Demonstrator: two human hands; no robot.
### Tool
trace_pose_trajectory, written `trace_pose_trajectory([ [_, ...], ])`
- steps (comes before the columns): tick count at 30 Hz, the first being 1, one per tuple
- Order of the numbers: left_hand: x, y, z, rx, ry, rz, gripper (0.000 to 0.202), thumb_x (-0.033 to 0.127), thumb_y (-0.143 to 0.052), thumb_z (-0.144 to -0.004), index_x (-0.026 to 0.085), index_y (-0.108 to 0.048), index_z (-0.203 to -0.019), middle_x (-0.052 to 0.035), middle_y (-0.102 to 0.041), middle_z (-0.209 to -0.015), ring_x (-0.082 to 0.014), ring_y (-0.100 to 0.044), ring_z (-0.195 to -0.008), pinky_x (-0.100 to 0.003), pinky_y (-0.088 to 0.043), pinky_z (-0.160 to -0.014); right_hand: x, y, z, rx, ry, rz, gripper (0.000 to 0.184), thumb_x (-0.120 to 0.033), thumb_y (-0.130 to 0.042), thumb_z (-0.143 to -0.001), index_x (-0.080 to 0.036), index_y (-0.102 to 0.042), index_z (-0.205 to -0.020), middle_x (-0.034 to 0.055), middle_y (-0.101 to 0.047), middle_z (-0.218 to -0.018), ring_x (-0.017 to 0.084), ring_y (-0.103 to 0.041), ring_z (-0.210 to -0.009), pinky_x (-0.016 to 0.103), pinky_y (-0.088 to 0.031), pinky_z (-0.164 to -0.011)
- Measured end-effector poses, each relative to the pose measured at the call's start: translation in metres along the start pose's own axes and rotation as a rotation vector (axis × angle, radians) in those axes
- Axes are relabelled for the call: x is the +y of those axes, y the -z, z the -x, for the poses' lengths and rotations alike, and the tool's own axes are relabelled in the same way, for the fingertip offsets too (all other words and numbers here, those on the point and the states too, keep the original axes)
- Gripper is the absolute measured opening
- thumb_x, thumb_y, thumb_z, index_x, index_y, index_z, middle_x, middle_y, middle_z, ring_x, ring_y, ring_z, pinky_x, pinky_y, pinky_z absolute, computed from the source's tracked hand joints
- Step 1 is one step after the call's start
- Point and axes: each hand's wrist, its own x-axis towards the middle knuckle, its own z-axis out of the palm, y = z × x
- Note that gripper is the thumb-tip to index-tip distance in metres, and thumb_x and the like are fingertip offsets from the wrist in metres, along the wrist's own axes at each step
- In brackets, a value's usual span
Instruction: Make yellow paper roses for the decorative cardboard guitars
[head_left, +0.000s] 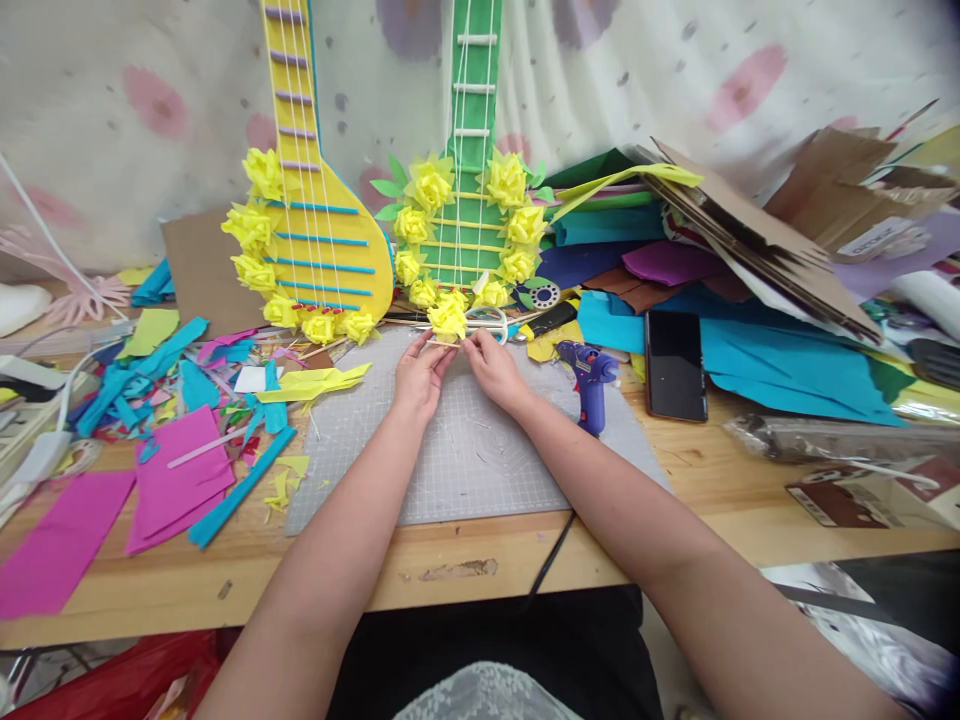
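Note:
A yellow paper flower (448,314) sits at the fingertips of both hands, in front of the lower edge of a green paper guitar (469,215). My left hand (421,380) is closed in a pinch, with a thin pale stick (442,345) lying across its fingertips just below the flower. My right hand (491,368) is closed close beside it, fingertips near the stick's end; what they grip is hidden. More yellow flowers ring the guitar's body. Both hands are above a grey cutting mat (480,480).
A blue glue gun (591,385) stands on the mat's right, beside a black phone (676,365). A yellow guitar (330,240) leans at the back left. Paper scraps (187,450) cover the left; cardboard (757,240) and blue paper (802,365) are piled right.

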Motion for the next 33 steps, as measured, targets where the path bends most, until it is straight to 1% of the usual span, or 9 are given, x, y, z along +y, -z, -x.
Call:
trace_pose_trajectory([
  [3, -0.0017, 0.0027, -0.0015, -0.037, -0.014, -0.036, 0.038, -0.010, -0.050, -0.064, 0.015, -0.052, -0.093, -0.0010, -0.068, -0.073, -0.0116, -0.066, -0.077, -0.031, -0.046, -0.091, 0.0021, 0.0017, -0.0020, 0.007, -0.036, -0.039, 0.022, -0.038, -0.038, -0.082, -0.020, -0.038, -0.069, -0.0016, -0.047, -0.065, 0.012, -0.041, -0.060, 0.025, -0.029, -0.059],
  [8, -0.0021, 0.0025, -0.0009, 0.023, -0.048, -0.087, 0.039, -0.007, -0.057, -0.064, 0.014, -0.053, -0.096, 0.0003, -0.066, -0.066, -0.0119, -0.066, -0.070, -0.033, -0.047, -0.089, 0.0061, 0.0004, -0.0028, 0.009, -0.032, -0.091, 0.023, -0.037, -0.039, -0.081, -0.019, -0.042, -0.067, -0.0024, -0.046, -0.062, 0.012, -0.040, -0.058, 0.024, -0.029, -0.058],
  [14, -0.0008, 0.0015, 0.0001, 0.061, -0.071, -0.087, 0.034, -0.005, -0.058, -0.065, 0.013, -0.054, -0.094, 0.0010, -0.064, -0.063, -0.0093, -0.064, -0.063, -0.031, -0.048, -0.086, 0.0032, 0.0001, -0.0017, 0.002, -0.040, -0.080, 0.025, -0.037, -0.041, -0.080, -0.019, -0.043, -0.062, -0.0024, -0.045, -0.058, 0.011, -0.038, -0.056, 0.024, -0.028, -0.056],
  [19, -0.0005, 0.0020, -0.0013, 0.067, -0.067, -0.067, 0.030, -0.004, -0.058, -0.065, 0.013, -0.054, -0.089, -0.0004, -0.065, -0.066, -0.0103, -0.064, -0.066, -0.031, -0.048, -0.085, 0.0037, -0.0010, -0.0021, -0.049, 0.003, -0.087, 0.027, -0.037, -0.040, -0.080, -0.019, -0.044, -0.060, -0.0016, -0.045, -0.057, 0.012, -0.039, -0.057, 0.024, -0.029, -0.057],
  [21, 0.0010, 0.0016, -0.0014, 0.074, -0.058, -0.062, 0.027, -0.004, -0.057, -0.065, 0.012, -0.054, -0.087, -0.0018, -0.066, -0.069, -0.0109, -0.065, -0.067, -0.031, -0.048, -0.084, 0.0040, -0.0020, -0.0009, -0.044, 0.030, -0.116, 0.026, -0.040, -0.040, -0.080, -0.019, -0.046, -0.065, -0.0016, -0.047, -0.059, 0.012, -0.041, -0.059, 0.024, -0.031, -0.058],
  [23, 0.0030, 0.0017, -0.0018, 0.085, -0.055, -0.054, 0.025, -0.003, -0.058, -0.065, 0.013, -0.054, -0.085, -0.0019, -0.066, -0.071, -0.0109, -0.064, -0.067, -0.031, -0.048, -0.084, 0.0038, -0.0027, 0.0011, -0.026, 0.061, -0.179, 0.023, -0.042, -0.041, -0.080, -0.020, -0.046, -0.076, -0.0021, -0.049, -0.064, 0.012, -0.043, -0.060, 0.024, -0.033, -0.059],
  [25, 0.0046, 0.0025, -0.0029, 0.106, -0.058, -0.045, 0.025, -0.003, -0.059, -0.064, 0.013, -0.054, -0.083, -0.0015, -0.065, -0.070, -0.0107, -0.064, -0.066, -0.031, -0.048, -0.083, 0.0033, -0.0032, 0.0030, -0.024, 0.083, -0.242, 0.021, -0.041, -0.043, -0.080, -0.021, -0.045, -0.084, -0.0028, -0.050, -0.069, 0.011, -0.044, -0.061, 0.024, -0.035, -0.060],
  [29, 0.0061, 0.0042, -0.0060, 0.166, -0.082, -0.028, 0.029, -0.004, -0.060, -0.064, 0.014, -0.049, -0.083, -0.0011, -0.065, -0.068, -0.0103, -0.063, -0.063, -0.029, -0.050, -0.079, 0.0040, -0.0041, 0.0038, -0.044, 0.111, -0.282, 0.015, -0.034, -0.046, -0.077, -0.021, -0.044, -0.084, -0.0030, -0.050, -0.073, 0.010, -0.044, -0.061, 0.024, -0.036, -0.060],
  [33, 0.0070, 0.0035, -0.0068, 0.219, -0.110, -0.017, 0.032, -0.006, -0.058, -0.065, 0.016, -0.043, -0.083, -0.0003, -0.064, -0.064, -0.0101, -0.063, -0.059, -0.028, -0.051, -0.074, 0.0061, -0.0058, 0.0020, -0.037, 0.125, -0.277, 0.015, -0.034, -0.045, -0.078, -0.020, -0.046, -0.082, -0.0016, -0.053, -0.075, 0.010, -0.046, -0.063, 0.024, -0.036, -0.063],
])
